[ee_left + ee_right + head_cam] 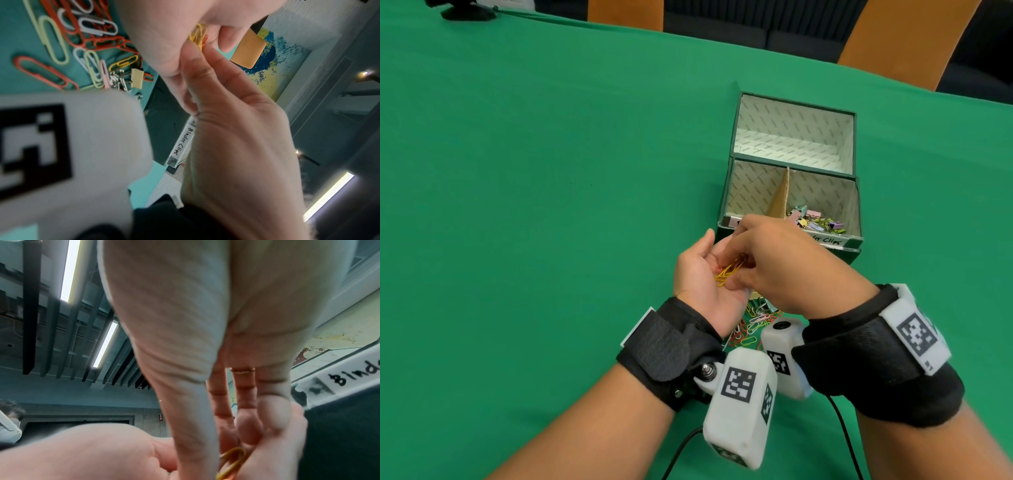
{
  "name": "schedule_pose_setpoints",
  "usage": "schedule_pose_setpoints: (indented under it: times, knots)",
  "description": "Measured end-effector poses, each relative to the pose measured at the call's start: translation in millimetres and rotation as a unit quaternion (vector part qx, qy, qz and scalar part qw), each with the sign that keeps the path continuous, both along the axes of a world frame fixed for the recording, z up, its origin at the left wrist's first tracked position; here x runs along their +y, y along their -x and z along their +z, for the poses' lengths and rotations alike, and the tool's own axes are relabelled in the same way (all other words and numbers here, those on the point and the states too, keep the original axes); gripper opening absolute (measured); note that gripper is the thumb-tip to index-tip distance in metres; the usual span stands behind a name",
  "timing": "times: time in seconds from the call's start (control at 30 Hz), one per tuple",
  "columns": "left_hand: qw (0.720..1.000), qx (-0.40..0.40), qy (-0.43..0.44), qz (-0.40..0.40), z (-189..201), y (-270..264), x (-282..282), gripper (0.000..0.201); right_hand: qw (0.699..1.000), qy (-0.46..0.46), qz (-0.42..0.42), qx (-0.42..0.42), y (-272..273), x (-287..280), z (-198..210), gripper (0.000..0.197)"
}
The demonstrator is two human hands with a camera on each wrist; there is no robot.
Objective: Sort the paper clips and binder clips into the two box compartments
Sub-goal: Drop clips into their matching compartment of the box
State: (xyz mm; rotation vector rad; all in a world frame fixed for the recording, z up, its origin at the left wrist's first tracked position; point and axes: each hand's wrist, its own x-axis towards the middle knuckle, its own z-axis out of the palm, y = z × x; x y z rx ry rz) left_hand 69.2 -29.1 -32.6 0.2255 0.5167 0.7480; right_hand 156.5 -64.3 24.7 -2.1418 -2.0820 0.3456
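My left hand [702, 274] is palm up and cupped around a bunch of yellow paper clips [729, 270], just in front of the green box [726, 192]. My right hand [741, 262] reaches over it and pinches those clips [198, 37] with its fingertips. A cardboard divider [780, 195] splits the box in two. Several pastel binder clips [815, 221] lie in the right compartment, labelled "Binder Clips" [184, 142]. My hands hide the floor of the left compartment. A loose pile of coloured paper clips [753, 322] lies on the cloth under my wrists, with a pale binder clip [137, 78] in it.
The box's open lid [794, 133] lies flat behind it. Green cloth [534, 171] covers the table. Orange-backed chairs [904, 37] stand along the far edge, and a black object [467, 12] sits at the far left corner. Camera cables [842, 428] trail toward me.
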Motion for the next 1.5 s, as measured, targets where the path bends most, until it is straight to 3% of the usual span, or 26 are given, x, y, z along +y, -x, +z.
schedule_pose_setpoints:
  times: [0.27, 0.43, 0.53, 0.67, 0.77, 0.97, 1.07, 1.2, 1.37, 1.43, 1.5]
  knots:
    - [1.000, 0.009, -0.021, 0.006, 1, 1, 0, 0.072, 1.000, -0.007, 0.000, 0.020, 2, -3, 3, 0.016]
    - [1.000, -0.028, 0.001, 0.007, 2, 1, -1, 0.054, 0.998, -0.019, -0.021, 0.051, -8, -2, 7, 0.014]
    - [1.000, -0.020, -0.005, 0.004, 1, 0, 1, 0.054, 0.990, -0.036, -0.044, 0.127, -20, -4, 11, 0.012]
    - [1.000, 0.001, 0.005, -0.007, 2, 0, 2, 0.050, 0.962, -0.177, -0.099, 0.180, -33, -5, 21, 0.010]
    - [1.000, 0.007, 0.006, -0.014, 2, 2, 3, 0.052, 0.946, -0.237, -0.137, 0.172, -37, 8, 31, 0.013]
    - [1.000, 0.001, 0.008, -0.010, 1, 1, 5, 0.051, 0.987, -0.100, -0.116, 0.044, -40, 21, 29, 0.030]
    - [1.000, 0.001, 0.007, 0.003, 1, 2, 7, 0.051, 0.993, -0.104, -0.047, 0.033, -33, 8, 32, 0.017]
    - [1.000, 0.008, 0.003, 0.002, 1, 2, 6, 0.048, 1.000, 0.002, -0.006, -0.020, -20, -1, 13, 0.016]
    - [1.000, 0.018, -0.005, 0.003, 3, 4, 5, 0.046, 0.999, 0.000, 0.012, -0.050, -14, -4, 2, 0.005]
    - [1.000, 0.009, -0.008, 0.008, 5, 5, 5, 0.043, 1.000, -0.022, 0.004, -0.021, -16, -6, 16, 0.001]
    - [1.000, 0.007, -0.024, 0.013, 6, 7, 7, 0.039, 0.994, -0.100, -0.036, 0.028, -21, -2, 30, 0.003]
